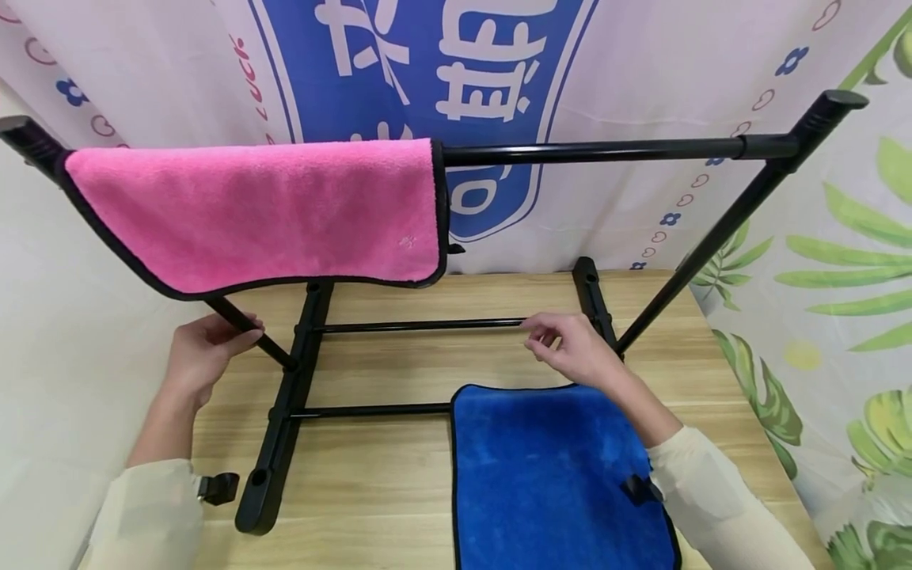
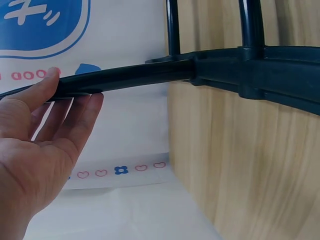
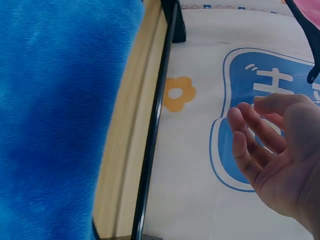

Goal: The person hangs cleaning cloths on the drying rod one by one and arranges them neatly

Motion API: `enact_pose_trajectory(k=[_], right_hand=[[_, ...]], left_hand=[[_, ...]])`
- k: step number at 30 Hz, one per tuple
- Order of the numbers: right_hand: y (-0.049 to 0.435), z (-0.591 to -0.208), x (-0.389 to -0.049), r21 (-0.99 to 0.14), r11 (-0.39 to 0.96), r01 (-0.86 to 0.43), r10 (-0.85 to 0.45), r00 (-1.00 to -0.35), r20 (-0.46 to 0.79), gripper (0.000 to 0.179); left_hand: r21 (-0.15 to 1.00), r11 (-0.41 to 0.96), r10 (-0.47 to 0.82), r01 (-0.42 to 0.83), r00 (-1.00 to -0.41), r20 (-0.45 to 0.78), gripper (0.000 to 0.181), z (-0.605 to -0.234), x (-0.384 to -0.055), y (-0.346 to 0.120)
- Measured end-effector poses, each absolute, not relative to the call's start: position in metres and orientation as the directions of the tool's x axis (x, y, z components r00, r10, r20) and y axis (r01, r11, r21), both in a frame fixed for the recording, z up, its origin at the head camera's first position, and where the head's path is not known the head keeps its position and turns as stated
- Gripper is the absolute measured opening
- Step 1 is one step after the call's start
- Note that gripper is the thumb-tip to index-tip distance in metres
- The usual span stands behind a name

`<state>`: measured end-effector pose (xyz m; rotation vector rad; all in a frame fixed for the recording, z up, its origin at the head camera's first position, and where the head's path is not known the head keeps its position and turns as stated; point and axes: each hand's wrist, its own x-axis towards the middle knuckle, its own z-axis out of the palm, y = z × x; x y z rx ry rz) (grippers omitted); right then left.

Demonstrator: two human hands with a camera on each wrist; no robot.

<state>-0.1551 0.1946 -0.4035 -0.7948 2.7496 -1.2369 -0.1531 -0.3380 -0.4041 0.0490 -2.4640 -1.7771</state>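
Note:
A black tubular rack [image 1: 606, 150] stands on a wooden table. My left hand [image 1: 203, 356] grips its left post, thumb on one side and fingers on the other; the left wrist view shows this hand [image 2: 45, 140] around the post [image 2: 135, 77]. Over the left half of the top bar hangs a pink towel [image 1: 271, 214] with black edging. A blue towel [image 1: 541, 475] lies over the right part of the lower front bar [image 1: 370, 411]. Above and behind it my right hand [image 1: 573, 344] hovers, fingers loosely bent, with nothing in it, as the right wrist view shows too.
Behind the rack hangs a white cloth [image 1: 606, 95] with a blue printed sign. A leaf-patterned cloth [image 1: 841, 261] covers the right side. The rack's left foot [image 1: 274, 451] reaches toward the table's [image 1: 370, 507] front.

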Motion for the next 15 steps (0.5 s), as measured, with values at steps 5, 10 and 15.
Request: enact_pose_trajectory(k=[5,10,15], right_hand=[[0.197,-0.415,-0.150,-0.687,0.587,-0.427,-0.509,-0.855,0.097,0.018],[0.198,-0.431,-0.144,-0.664,0.617,-0.422,-0.580,-0.814,-0.022,0.017],[0.197,-0.445,-0.134,-0.629,0.650,-0.427,-0.638,-0.755,-0.147,0.015]], left_hand=[[0.975,0.220,-0.089,0.033,-0.995,0.053,0.020,-0.407,-0.152,-0.339],[0.982,0.185,-0.105,0.045,-0.992,0.065,0.019,-0.408,-0.152,-0.338],[0.985,0.172,-0.150,0.023,-0.988,0.050,0.014,-0.407,-0.150,-0.336]])
